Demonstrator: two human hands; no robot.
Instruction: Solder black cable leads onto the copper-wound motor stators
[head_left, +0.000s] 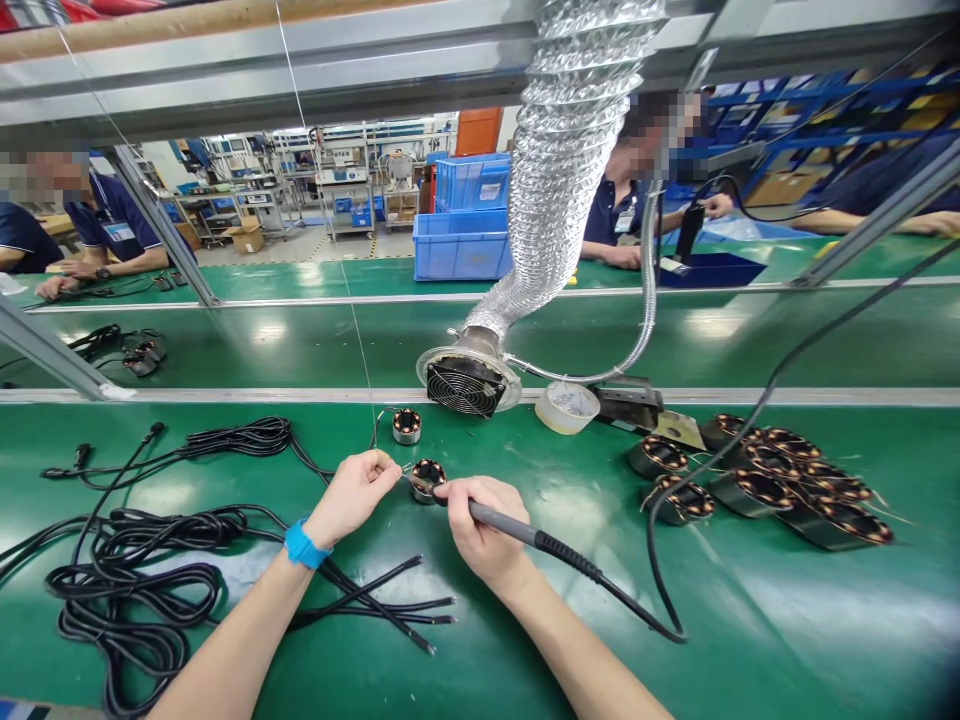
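My right hand (484, 525) grips a soldering iron (517, 527), its tip end over a motor stator (428, 480) on the green bench. Pinched in my left hand (358, 495), at the stator's left side, is the end of a black cable (311, 462); the fingers partly hide it. A blue band (306, 545) circles my left wrist. Just behind stands a second stator (407, 426) with a lead at its left. Bare cable ends (420, 605) lie between my forearms.
Coiled black cables (142, 570) cover the left. Several stators (757, 480) cluster at right, near a tape roll (568, 407). A fan (465, 388) on a foil duct (570, 150) hangs ahead. Blue crates (461, 245) and people at work are beyond; the iron's cord (750, 420) loops right.
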